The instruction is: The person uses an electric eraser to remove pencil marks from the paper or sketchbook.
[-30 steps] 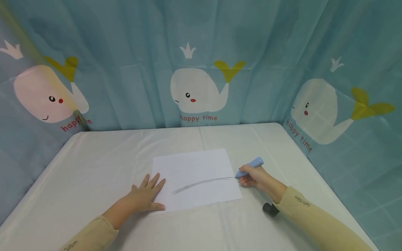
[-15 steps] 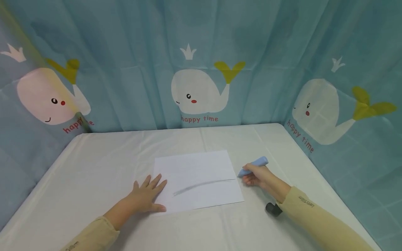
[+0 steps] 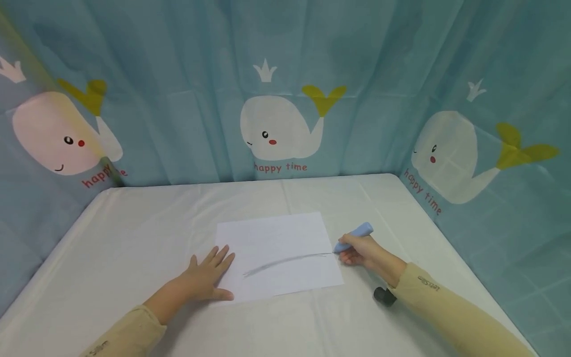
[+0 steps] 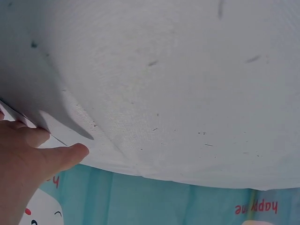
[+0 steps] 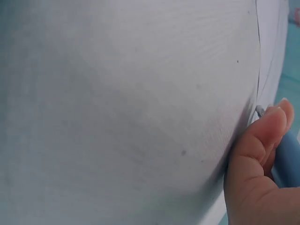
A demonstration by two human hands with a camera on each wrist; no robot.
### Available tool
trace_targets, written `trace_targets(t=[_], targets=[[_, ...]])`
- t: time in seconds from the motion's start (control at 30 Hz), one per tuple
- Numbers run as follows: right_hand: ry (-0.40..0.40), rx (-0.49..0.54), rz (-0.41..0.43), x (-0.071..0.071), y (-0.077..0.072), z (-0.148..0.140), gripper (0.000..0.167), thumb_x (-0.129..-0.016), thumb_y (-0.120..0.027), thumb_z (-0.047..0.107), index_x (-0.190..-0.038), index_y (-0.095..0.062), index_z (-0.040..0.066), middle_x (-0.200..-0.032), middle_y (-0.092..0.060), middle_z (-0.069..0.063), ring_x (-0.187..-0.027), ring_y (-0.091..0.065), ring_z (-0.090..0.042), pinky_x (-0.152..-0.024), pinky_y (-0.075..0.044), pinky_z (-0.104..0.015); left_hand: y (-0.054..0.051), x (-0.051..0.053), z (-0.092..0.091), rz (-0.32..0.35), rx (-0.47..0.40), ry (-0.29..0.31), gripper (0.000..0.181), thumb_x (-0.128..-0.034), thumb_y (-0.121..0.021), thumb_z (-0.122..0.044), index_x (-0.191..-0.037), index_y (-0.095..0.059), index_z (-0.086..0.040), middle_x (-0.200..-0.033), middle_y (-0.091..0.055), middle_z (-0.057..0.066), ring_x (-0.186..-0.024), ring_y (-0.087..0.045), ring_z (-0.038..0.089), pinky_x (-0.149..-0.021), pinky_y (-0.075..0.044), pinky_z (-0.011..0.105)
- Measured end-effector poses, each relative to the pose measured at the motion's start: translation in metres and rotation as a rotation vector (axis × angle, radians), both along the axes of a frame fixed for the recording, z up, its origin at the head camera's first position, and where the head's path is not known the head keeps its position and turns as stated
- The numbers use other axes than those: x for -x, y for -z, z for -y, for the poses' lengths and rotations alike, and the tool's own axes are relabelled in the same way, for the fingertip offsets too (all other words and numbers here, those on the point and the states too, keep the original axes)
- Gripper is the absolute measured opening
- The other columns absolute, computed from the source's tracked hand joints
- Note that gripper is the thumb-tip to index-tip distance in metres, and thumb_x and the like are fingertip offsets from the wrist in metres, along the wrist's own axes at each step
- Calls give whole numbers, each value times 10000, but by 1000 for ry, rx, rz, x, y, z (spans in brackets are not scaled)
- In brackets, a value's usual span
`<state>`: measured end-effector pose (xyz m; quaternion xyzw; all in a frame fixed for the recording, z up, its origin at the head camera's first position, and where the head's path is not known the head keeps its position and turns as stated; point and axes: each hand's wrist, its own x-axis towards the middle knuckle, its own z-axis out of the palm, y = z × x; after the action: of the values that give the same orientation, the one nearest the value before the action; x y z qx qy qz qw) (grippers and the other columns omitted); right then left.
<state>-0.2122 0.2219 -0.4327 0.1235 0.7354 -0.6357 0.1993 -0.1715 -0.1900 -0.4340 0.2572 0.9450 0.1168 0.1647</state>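
Note:
A white sheet of paper (image 3: 276, 238) lies on the white table, with a thin grey curved stroke (image 3: 285, 261) running across it. My left hand (image 3: 200, 280) rests with spread fingers on the paper's left edge. At the right edge, my right hand (image 3: 363, 252) grips a light blue pen (image 3: 362, 230), its tip at the end of the stroke. In the right wrist view the thumb and fingers of the right hand (image 5: 260, 164) pinch the blue pen (image 5: 287, 159) near its grey tip. The left wrist view shows part of the left hand (image 4: 33, 159).
A small black object (image 3: 383, 296) is on the table below the right forearm, partly hidden by the sleeve. The white tablecloth (image 3: 151, 223) has small dark marks in the left wrist view. Blue curtains (image 3: 192, 129) with whale prints stand behind and beside the table.
The pen moved slightly right, off the paper's edge, then came back left to the stroke's right end. My left hand stayed on the paper. The head view shifted slightly.

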Motion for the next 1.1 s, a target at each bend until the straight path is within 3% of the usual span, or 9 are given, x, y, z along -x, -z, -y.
trace_targets(t=[0.2, 0.43, 0.83, 1.1], targets=[[9, -8, 20, 0, 1, 0, 221, -899, -541, 124, -910, -621, -82, -589, -614, -46, -489, -569, -86, -516, -495, -198, 3, 2, -1, -8, -6, 1, 1020, -775, -702, -592, -1483, -313, 31, -1563, -167, 272, -1418, -115, 497, -951, -75, 812], [48, 20, -4, -1, 1, -1, 252, -895, -554, 123, -946, -616, -116, -585, -628, -47, -494, -586, -86, -506, -499, -185, 3, 3, -1, 3, 1, -5, 1022, -774, -701, -595, -1486, -310, 25, -1569, -157, 264, -1424, -108, 487, -956, -69, 809], [-4, -27, 0, -1, 0, 4, 255, -909, -539, 142, -899, -630, -96, -599, -621, -46, -499, -572, -86, -521, -485, -194, 0, 1, -1, 23, 4, -22, 1019, -776, -704, -585, -1491, -304, 22, -1571, -148, 263, -1425, -95, 488, -958, -63, 807], [4, -38, -8, 1, -2, 4, 273, -907, -545, 149, -927, -627, -111, -616, -626, -53, -513, -583, -90, -536, -507, -195, -4, 0, -1, 15, -4, -24, 1003, -785, -710, -565, -1488, -308, 25, -1567, -151, 269, -1420, -97, 496, -959, -68, 806]])
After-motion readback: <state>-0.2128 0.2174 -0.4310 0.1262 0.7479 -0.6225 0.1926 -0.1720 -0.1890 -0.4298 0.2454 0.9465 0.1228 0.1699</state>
